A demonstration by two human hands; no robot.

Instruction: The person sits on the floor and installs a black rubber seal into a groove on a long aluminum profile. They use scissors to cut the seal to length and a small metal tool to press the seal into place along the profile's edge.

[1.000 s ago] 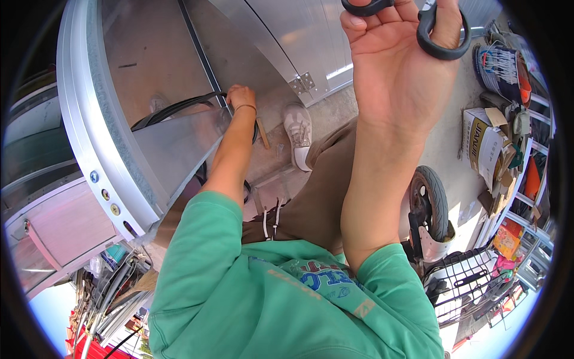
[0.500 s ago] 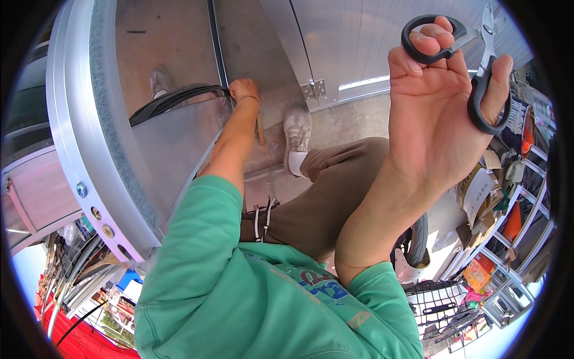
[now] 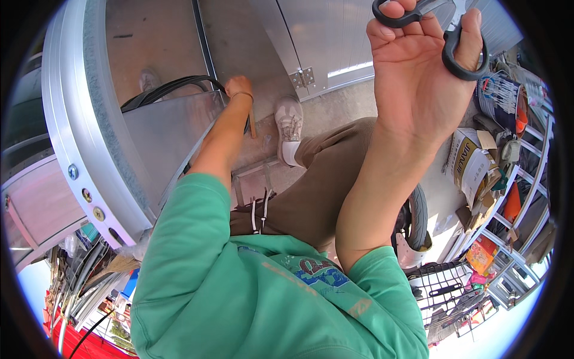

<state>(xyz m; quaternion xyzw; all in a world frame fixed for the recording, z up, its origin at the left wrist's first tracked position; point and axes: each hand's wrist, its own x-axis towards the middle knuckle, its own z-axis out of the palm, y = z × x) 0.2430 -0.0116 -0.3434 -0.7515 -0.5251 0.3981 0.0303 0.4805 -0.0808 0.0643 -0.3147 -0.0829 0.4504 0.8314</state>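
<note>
My left hand (image 3: 238,85) is closed in a fist around a black rubber strip (image 3: 170,87). The strip lies in a long loop over the top edge of a glass panel (image 3: 173,128). More of it hangs below that hand, beside the panel's edge. Raised at the upper right, my right hand (image 3: 421,84) has its palm showing, with fingers and thumb through the black handles of a pair of scissors (image 3: 465,60). The scissors' handles are spread apart. Their blades run out of the picture at the top.
A silver aluminium frame (image 3: 69,149) with screws rises at the left. Ahead stands a ribbed metal door (image 3: 341,36) with a hinge (image 3: 302,78). A cardboard box (image 3: 469,164), a metal rack (image 3: 526,179), a wheel (image 3: 418,221) and a wire basket (image 3: 439,287) stand at the right.
My right hand and the scissors have moved up and a little left in the picture, so the blades leave the top edge. My left hand stays on the strip; the whole view has shifted slightly.
</note>
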